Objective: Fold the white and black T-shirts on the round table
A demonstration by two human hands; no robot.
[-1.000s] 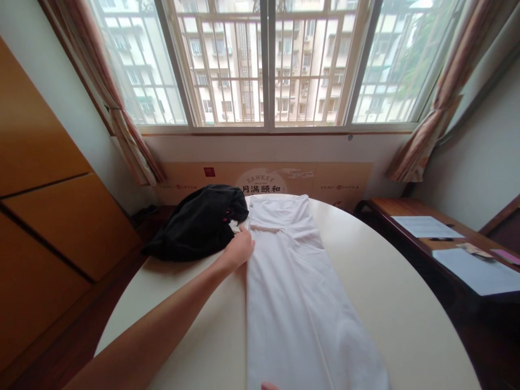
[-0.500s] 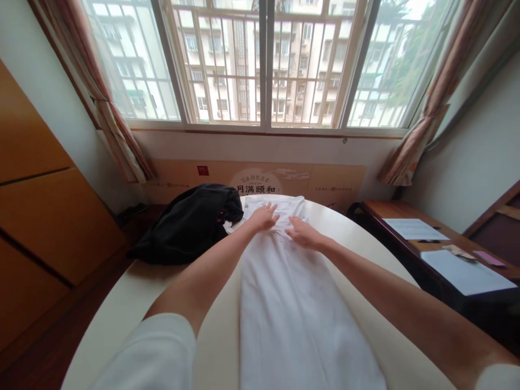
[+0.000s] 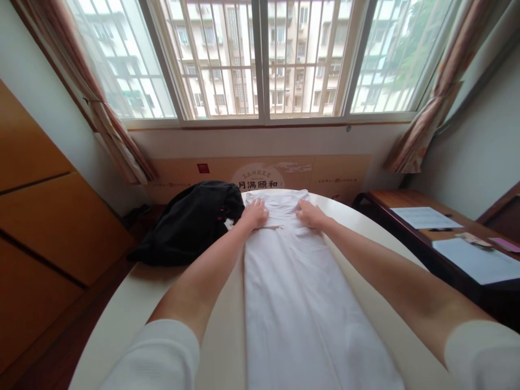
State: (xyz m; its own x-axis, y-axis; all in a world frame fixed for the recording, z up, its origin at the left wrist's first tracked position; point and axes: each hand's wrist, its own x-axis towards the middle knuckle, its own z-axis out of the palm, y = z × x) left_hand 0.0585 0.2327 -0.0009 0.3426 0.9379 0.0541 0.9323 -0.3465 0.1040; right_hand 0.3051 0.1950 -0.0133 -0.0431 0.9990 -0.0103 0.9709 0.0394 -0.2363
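A long white piece of folded cloth (image 3: 292,292), perhaps a garment, lies lengthwise on the white round table (image 3: 122,309), reaching from the near side to the far edge. Wrinkles cross its far end. On the left part of that far end rests my left hand (image 3: 257,213), palm down with its fingers out. My right hand (image 3: 311,213) lies flat at the right edge opposite, its fingers over the fabric. Both hands touch the cloth, and neither has visibly gathered it up.
A black cloth bundle (image 3: 187,227) sits on the table's left side, close to my left forearm. To the right stands a low wooden table (image 3: 382,200) with papers (image 3: 424,218) on it. Beyond the table are a printed cardboard panel (image 3: 174,170) and a barred window.
My hands have moved apart, the left one leftward and the right one rightward, toward the cloth's side edges. The far end now looks more spread out. The view has shifted slightly.
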